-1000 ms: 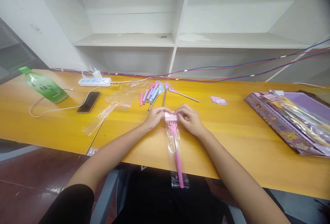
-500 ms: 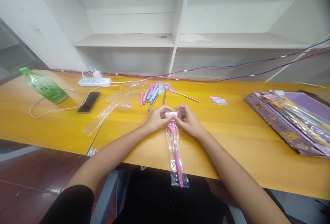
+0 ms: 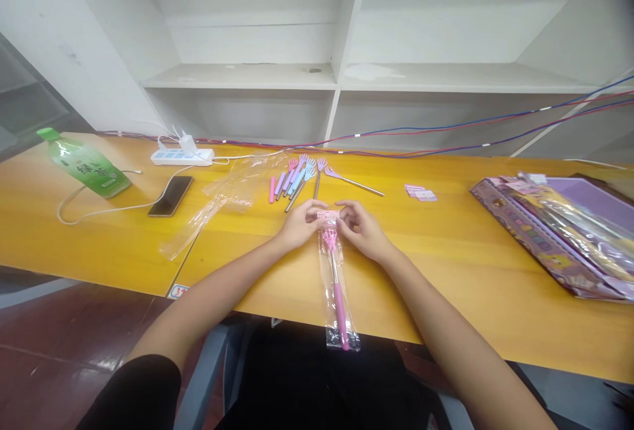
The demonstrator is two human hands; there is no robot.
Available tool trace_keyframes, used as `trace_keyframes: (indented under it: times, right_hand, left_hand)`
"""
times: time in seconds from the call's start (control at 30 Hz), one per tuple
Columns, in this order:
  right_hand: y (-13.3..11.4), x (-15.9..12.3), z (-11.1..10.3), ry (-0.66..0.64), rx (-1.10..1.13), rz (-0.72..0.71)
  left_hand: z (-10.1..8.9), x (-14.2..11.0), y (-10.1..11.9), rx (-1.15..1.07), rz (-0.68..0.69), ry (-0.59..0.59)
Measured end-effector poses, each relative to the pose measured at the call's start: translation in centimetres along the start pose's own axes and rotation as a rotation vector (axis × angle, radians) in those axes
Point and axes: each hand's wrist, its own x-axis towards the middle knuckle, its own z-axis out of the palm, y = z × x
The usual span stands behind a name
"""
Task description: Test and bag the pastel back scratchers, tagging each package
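A: Specimen?
B: Pink scratcher [image 3: 341, 314], clawed head, silver shaft, long handle, inside a clear sleeve [image 3: 327, 278]. Lower centre of frame, head uppermost, handle end past the near edge of the table [image 3: 495, 271].
A: Grip?
B: Left hand [image 3: 298, 224] and right hand [image 3: 364, 230] pinch opposite ends of the pink card [image 3: 327, 216] across the sleeve's top.
A: Hard to make out?
B: Card print too small to read; its ends partly covered by fingers. Purple printed box [image 3: 522, 237] cut off by right frame edge.
A: Surroundings?
B: Loose scratchers [image 3: 297, 181] just beyond the hands, upper centre. Small cards [image 3: 421, 193] right of those. Left side: clear wrappers [image 3: 218, 205], phone [image 3: 171, 196], green bottle [image 3: 86, 164], white cable crossing near the phone.
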Motion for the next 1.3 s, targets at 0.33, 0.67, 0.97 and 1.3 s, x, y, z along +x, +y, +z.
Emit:
trace_keyframes:
  times: [0.33,0.67,0.97,1.3]
  right_hand:
    - [-0.2,0.1,-0.2,0.005,-0.055,0.01]
    - [0.3,0.1,-0.3,0.036,-0.09,0.031]
    - [-0.7,0.2,-1.0,-0.054,-0.13,0.103]
    - [-1.1,0.2,-1.5,-0.269,-0.381,0.1]
  left_hand:
    - [-0.4,0.3,-0.1,0.01,-0.03,-0.024]
    - [-0.8,0.0,0.6,0.15,-0.027,0.099]
    - [-1.4,0.7,1.5,-0.119,-0.004,0.395]
    - [-2.4,1.3,1.0,-0.009,0.009,0.481]
